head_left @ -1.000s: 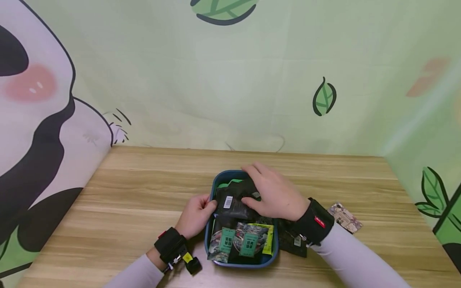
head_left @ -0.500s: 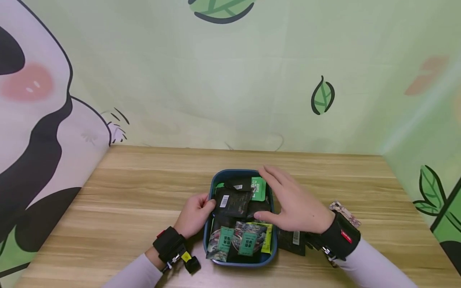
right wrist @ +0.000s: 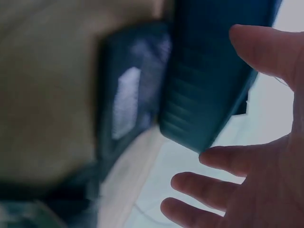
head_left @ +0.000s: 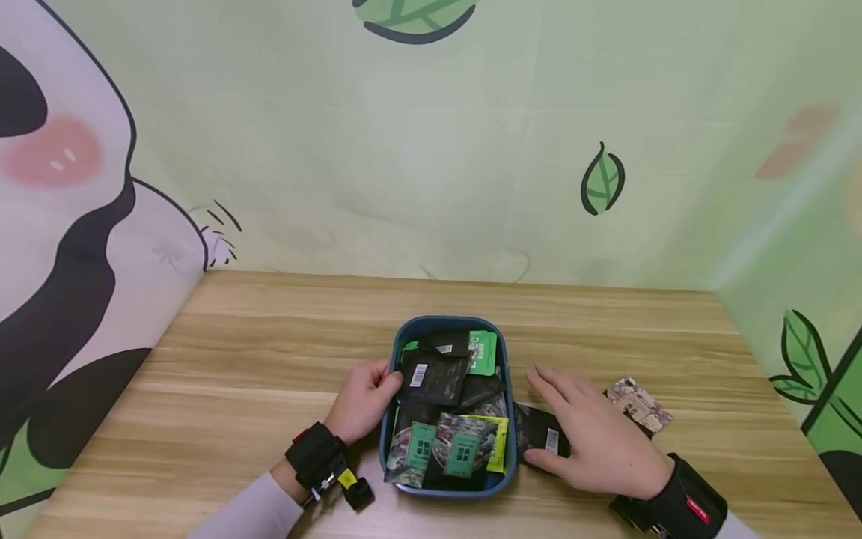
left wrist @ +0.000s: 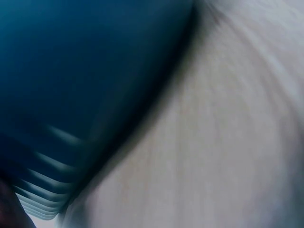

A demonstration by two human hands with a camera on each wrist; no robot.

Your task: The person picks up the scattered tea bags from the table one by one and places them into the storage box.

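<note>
A blue plastic basket (head_left: 447,323) stands on the wooden table, filled with flat packets. Its left rim is gripped by my left hand (head_left: 361,402), the thumb over the edge. Inside are black packets (head_left: 441,383), a green one (head_left: 483,353) and, nearer me, packets with teal labels (head_left: 463,455) beside a yellow one (head_left: 498,447). My right hand (head_left: 602,445) is spread over a black packet (head_left: 536,428) lying right of the basket. In the right wrist view its fingers are apart and nothing is between them. The left wrist view has only the basket's ribbed wall (left wrist: 71,71) and blurred table.
Right of my right hand lies a packet with a patterned front (head_left: 638,402), partly covered by that hand. Wood-grain tabletop (head_left: 289,329) surrounds the basket. A light green printed backdrop (head_left: 431,165) rises behind the table's far edge.
My right hand has left the packets in the basket and moved right and nearer me, over the black packet on the table. My left hand stays at the basket's rim.
</note>
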